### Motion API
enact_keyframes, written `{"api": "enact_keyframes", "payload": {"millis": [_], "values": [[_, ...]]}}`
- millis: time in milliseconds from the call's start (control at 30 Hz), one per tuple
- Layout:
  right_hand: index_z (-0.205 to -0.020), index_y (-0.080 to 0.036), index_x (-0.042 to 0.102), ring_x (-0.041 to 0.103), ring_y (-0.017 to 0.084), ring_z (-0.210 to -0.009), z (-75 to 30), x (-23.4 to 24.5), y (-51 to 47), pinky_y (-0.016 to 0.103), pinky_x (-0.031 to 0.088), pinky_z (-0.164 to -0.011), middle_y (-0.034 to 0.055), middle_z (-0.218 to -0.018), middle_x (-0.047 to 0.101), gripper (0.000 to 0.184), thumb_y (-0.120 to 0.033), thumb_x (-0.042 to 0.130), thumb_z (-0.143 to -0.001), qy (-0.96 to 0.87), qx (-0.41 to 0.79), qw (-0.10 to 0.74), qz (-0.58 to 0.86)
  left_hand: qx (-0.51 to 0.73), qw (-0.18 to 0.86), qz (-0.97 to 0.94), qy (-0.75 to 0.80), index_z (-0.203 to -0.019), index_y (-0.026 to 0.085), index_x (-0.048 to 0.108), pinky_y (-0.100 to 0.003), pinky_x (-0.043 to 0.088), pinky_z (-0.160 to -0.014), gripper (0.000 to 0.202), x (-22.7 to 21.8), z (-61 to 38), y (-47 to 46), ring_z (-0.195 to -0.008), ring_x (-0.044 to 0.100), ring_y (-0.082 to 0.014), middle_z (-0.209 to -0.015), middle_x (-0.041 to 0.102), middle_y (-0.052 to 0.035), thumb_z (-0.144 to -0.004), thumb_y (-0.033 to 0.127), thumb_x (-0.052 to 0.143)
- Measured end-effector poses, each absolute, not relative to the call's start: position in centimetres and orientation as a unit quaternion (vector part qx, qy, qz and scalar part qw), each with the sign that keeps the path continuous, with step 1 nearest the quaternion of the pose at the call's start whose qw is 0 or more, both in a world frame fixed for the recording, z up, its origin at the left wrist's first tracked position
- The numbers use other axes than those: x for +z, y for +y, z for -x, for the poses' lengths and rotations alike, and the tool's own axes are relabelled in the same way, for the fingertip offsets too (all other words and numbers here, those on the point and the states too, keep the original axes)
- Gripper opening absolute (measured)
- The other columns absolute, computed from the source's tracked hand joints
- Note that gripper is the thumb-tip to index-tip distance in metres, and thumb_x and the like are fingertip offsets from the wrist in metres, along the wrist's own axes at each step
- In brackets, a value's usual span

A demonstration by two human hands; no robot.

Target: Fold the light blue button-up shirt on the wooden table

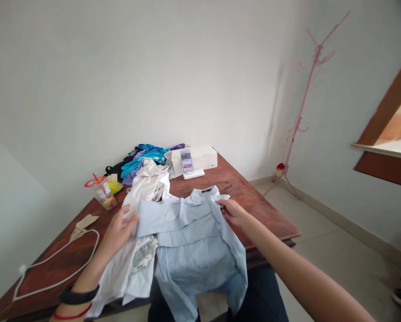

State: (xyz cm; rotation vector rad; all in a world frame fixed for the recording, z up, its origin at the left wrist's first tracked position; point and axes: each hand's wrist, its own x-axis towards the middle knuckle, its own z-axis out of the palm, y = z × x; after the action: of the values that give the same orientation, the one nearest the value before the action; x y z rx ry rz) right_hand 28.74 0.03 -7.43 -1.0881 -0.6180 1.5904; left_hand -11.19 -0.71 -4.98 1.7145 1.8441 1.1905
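A light blue shirt (193, 243) lies over the front edge of the table, its collar facing away from me and its lower part hanging down over my legs. One part of it is folded out flat to the left. My right hand (233, 212) is closed on the cloth at the right shoulder, below the collar. At the left end of the folded part is my left hand (124, 222), fingers apart; its fingertips are at the cloth's edge, and I cannot tell whether they touch. White garments (115, 268) lie beneath and beside that hand.
On the wooden table (254, 205) are a white box (203, 156), a heap of blue and dark clothes (146, 156), a plastic cup with a straw (105, 197) and a white wire hanger (57, 282). A pink coat stand (302, 103) stands at right.
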Motion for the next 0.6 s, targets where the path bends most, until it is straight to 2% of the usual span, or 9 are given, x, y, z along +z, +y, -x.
{"api": "enact_keyframes", "payload": {"millis": [67,133,200,267,333,400,500,600], "values": [[-0.083,-0.020,0.055,0.051,0.006,-0.047,-23.9,-5.3,1.5,0.014,0.040,-0.043,-0.0062,-0.059,0.056,0.013,-0.009,0.062,-0.086,-0.267,0.654,0.562,0.430,0.443,0.288,-0.544,0.652,-0.138,0.021,0.053,-0.036,0.058,-0.082,0.069,-4.5,10.9,-1.3,-0.109,0.068,-0.0304,-0.143,0.055,-0.0179,-0.081,0.055,0.072],[-0.090,-0.020,0.058,0.056,0.007,-0.052,-18.2,-3.2,2.6,0.014,0.043,-0.047,-0.0056,-0.068,0.061,0.013,-0.012,0.066,-0.085,-0.292,0.663,0.563,0.398,0.476,0.401,-0.478,0.620,-0.137,0.026,0.054,-0.030,0.058,-0.075,0.058,-3.5,9.8,-1.7,-0.103,0.070,-0.0240,-0.136,0.062,-0.0130,-0.086,0.047,0.072],[-0.093,-0.018,0.063,0.063,0.011,-0.060,-12.8,-1.7,3.0,0.021,0.052,-0.056,-0.0017,-0.074,0.066,0.020,-0.010,0.073,-0.078,-0.334,0.694,0.525,0.363,0.496,0.511,-0.419,0.564,-0.133,0.026,0.056,-0.028,0.058,-0.069,0.046,-2.4,8.7,-1.8,-0.084,0.073,-0.0187,-0.120,0.070,-0.0090,-0.091,0.042,0.068],[-0.103,-0.018,0.067,0.068,0.017,-0.074,-8.8,-1.2,3.1,0.029,0.056,-0.066,0.0012,-0.082,0.070,0.032,-0.011,0.077,-0.073,-0.452,0.722,0.420,0.313,0.488,0.589,-0.384,0.518,-0.127,0.022,0.061,-0.028,0.058,-0.063,0.040,-1.7,7.9,-1.6,-0.071,0.072,-0.0187,-0.103,0.075,-0.0080,-0.094,0.043,0.064],[-0.105,-0.019,0.071,0.069,0.019,-0.085,-7.1,-1.7,3.1,0.032,0.056,-0.078,0.0021,-0.090,0.072,0.034,-0.008,0.074,-0.073,-0.594,0.658,0.366,0.285,0.483,0.608,-0.368,0.511,-0.122,0.018,0.065,-0.028,0.057,-0.061,0.039,-1.8,7.7,-1.3,-0.070,0.073,-0.0207,-0.095,0.077,-0.0084,-0.092,0.043,0.067],[-0.097,-0.019,0.074,0.069,0.017,-0.084,-7.7,-3.2,3.5,0.031,0.054,-0.082,0.0013,-0.089,0.073,0.031,-0.002,0.063,-0.074,-0.679,0.556,0.385,0.286,0.489,0.593,-0.380,0.515,-0.120,0.017,0.068,-0.028,0.059,-0.069,0.041,-2.6,7.6,-1.3,-0.082,0.075,-0.0224,-0.101,0.078,-0.0091,-0.086,0.038,0.076],[-0.087,-0.017,0.075,0.067,0.014,-0.063,-11.6,-6.0,4.6,0.026,0.053,-0.068,0.0001,-0.079,0.073,0.035,0.002,0.050,-0.071,-0.664,0.473,0.468,0.342,0.460,0.566,-0.444,0.520,-0.119,0.017,0.070,-0.029,0.057,-0.089,0.051,-3.9,7.0,-1.5,-0.103,0.073,-0.0239,-0.116,0.076,-0.0101,-0.073,0.031,0.088],[-0.079,-0.017,0.071,0.064,0.012,-0.061,-16.7,-8.7,6.2,0.023,0.051,-0.061,0.0015,-0.081,0.071,0.030,-0.002,0.046,-0.073,-0.602,0.435,0.529,0.410,0.359,0.579,-0.481,0.551,-0.107,0.013,0.074,-0.032,0.058,-0.088,0.051,-4.3,5.8,-1.7,-0.099,0.074,-0.0275,-0.110,0.077,-0.0135,-0.065,0.036,0.093]]}}
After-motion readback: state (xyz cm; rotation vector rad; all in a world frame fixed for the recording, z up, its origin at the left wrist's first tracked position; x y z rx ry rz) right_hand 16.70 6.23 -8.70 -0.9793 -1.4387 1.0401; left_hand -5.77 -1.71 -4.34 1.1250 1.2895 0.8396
